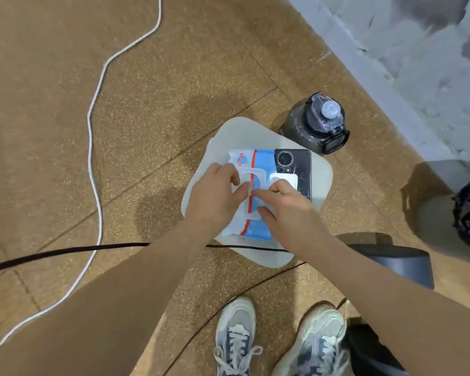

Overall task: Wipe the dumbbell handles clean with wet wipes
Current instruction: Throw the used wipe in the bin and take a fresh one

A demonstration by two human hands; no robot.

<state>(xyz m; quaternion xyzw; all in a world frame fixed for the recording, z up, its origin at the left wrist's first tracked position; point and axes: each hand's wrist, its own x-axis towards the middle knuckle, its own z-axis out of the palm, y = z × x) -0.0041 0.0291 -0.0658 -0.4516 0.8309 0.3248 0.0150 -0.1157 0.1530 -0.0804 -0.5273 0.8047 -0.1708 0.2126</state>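
Our left hand (215, 196) and right hand (289, 215) each have a narrow grip, pinching the flap of the wipes pack (262, 230), which lies centre frame on a white bench (255, 131) beside a phone (296, 161). No wipe is out yet and we see no dumbbell, so we judge all the wiping is still to do.

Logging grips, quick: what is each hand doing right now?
Left hand: grips the blue-and-white plastic wet-wipe pack.
Right hand: pinches that pack's clear lid flap.

White stool (243, 131) under wipes pack (263, 159), phone (302, 165)
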